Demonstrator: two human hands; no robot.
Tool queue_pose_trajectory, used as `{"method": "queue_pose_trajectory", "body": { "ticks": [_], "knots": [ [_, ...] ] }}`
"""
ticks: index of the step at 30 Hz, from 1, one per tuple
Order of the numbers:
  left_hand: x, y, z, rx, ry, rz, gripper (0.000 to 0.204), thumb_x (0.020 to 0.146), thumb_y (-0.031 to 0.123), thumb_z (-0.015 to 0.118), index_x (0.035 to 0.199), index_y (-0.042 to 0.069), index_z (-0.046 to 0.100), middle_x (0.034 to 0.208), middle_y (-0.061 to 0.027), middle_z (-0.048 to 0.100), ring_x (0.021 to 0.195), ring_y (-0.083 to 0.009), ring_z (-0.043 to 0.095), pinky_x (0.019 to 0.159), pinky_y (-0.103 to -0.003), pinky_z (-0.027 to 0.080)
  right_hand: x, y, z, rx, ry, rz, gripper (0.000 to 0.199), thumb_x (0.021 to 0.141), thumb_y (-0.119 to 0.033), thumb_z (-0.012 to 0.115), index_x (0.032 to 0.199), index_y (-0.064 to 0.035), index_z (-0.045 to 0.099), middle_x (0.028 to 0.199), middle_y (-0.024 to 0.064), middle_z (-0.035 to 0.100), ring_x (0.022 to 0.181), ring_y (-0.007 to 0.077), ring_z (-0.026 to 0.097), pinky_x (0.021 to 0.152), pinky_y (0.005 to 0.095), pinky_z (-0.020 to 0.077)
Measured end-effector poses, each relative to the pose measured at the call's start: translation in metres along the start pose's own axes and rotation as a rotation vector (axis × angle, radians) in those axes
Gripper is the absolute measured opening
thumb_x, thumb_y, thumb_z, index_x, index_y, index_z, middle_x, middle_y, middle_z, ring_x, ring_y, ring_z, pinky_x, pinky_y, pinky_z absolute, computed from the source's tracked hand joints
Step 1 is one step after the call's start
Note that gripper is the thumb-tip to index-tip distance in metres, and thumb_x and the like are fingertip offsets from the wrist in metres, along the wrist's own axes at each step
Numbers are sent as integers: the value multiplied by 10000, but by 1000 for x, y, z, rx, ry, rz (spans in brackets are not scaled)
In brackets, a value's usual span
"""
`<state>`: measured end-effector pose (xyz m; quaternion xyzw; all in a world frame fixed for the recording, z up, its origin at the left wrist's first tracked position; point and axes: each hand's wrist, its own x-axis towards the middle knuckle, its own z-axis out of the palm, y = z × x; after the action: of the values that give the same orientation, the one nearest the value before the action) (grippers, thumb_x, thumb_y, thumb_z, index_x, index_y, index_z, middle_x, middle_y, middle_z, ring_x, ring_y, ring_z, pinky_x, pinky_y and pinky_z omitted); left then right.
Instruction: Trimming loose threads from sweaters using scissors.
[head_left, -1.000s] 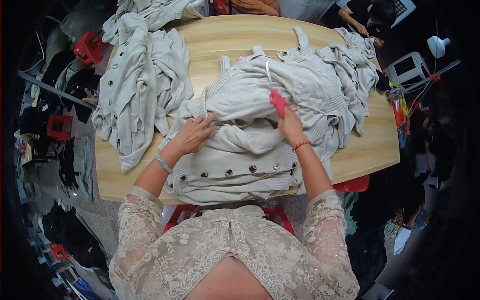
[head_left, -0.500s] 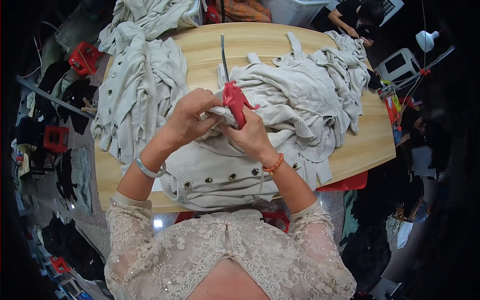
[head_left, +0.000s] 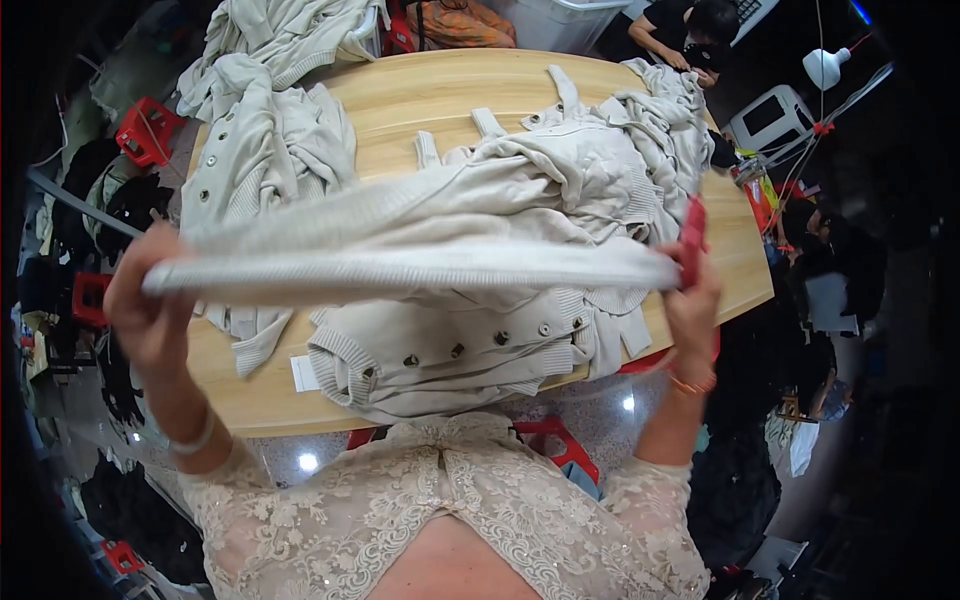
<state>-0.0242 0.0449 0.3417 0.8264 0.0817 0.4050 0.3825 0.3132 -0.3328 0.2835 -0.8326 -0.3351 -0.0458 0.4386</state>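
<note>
A cream knit cardigan (head_left: 420, 268) is stretched taut between my hands above the table, its ribbed band running across and smeared by motion. At the far left my left hand (head_left: 150, 300) is closed on one end of the band. On the right, my right hand (head_left: 694, 305) grips a red air blow gun (head_left: 692, 235) and the band's other end; its long metal nozzle cannot be made out now. Below the stretched band, nearest me, lies another cream cardigan (head_left: 470, 365) with dark-ringed buttons or eyelets. More crumpled cream knitwear (head_left: 590, 165) is heaped behind.
The wooden table (head_left: 400, 95) carries another knitwear pile (head_left: 260, 140) at left. A white paper (head_left: 304, 373) lies by the near edge. Red stools (head_left: 148, 132) stand around. A person (head_left: 690, 35) sits at the far right near a hanging white lamp (head_left: 826, 67).
My hands have moved wide apart from the middle, pulling the cardigan's band out between them. The blow gun has gone right with my right hand. The view has shifted slightly.
</note>
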Motion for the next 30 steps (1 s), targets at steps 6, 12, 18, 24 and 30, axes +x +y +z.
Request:
{"method": "queue_pose_trajectory", "body": {
  "ticks": [6,12,18,24,30],
  "knots": [
    [-67,-2,-23,-375,-427,-388,213,753,213,739,781,24,644,633,-5,578,579,-78,470,546,-255,327,-52,-60,-107,115,-585,287,310,658,70,610,955,39,696,836,91,706,739,144,657,702,255,499],
    [-148,-151,77,-27,-471,-847,212,834,109,687,999,-11,629,811,-28,610,688,-113,545,624,-257,442,-50,85,18,-558,-570,273,213,811,-204,657,834,7,645,762,188,669,737,370,653,669,439,517],
    [-181,-96,204,493,-317,-281,449,780,78,676,1211,55,555,1339,-201,472,1194,-384,474,1000,-442,387,-107,149,50,-847,-405,263,205,817,-158,632,928,-6,552,904,223,602,847,413,621,711,504,498],
    [-167,-40,335,92,-709,143,518,773,139,694,1262,79,533,1413,-199,419,1337,-379,361,1083,-493,318,-116,157,18,-652,-132,269,254,872,-51,552,1097,-20,439,979,223,543,923,438,579,766,500,463],
    [-150,-79,443,223,-947,218,574,840,274,637,1343,58,465,1478,-176,342,1423,-356,216,1173,-472,162,-140,164,-28,-375,-362,249,258,892,-93,570,1130,-38,489,920,250,619,866,455,579,754,503,450]
  ]
}}
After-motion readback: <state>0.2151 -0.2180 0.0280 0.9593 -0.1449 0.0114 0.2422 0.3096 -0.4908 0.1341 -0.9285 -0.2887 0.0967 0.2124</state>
